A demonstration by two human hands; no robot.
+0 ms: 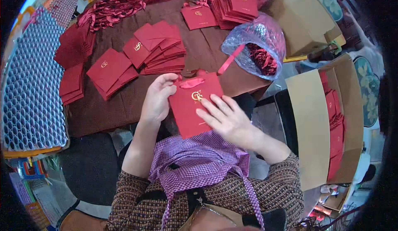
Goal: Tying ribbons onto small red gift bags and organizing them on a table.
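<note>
A red paper gift bag (186,117) with a gold emblem is held up over my lap, tilted slightly. At its top left corner, my left hand (157,96) pinches the edge beside the ribbon. My right hand (228,121) grips the bag's right side, fingers spread across the front and thumb out of sight. A pink-red ribbon (192,83) lies across the bag's upper part. One loose ribbon end (230,59) sticks out up and to the right from the top corner.
Flat red bags (161,50) lie in piles on the brown-covered table (203,48). A ribbon heap (114,7) is at the back left. To the right are a blue plastic sack (271,36) of ribbons and a cardboard box (311,123) holding red bags.
</note>
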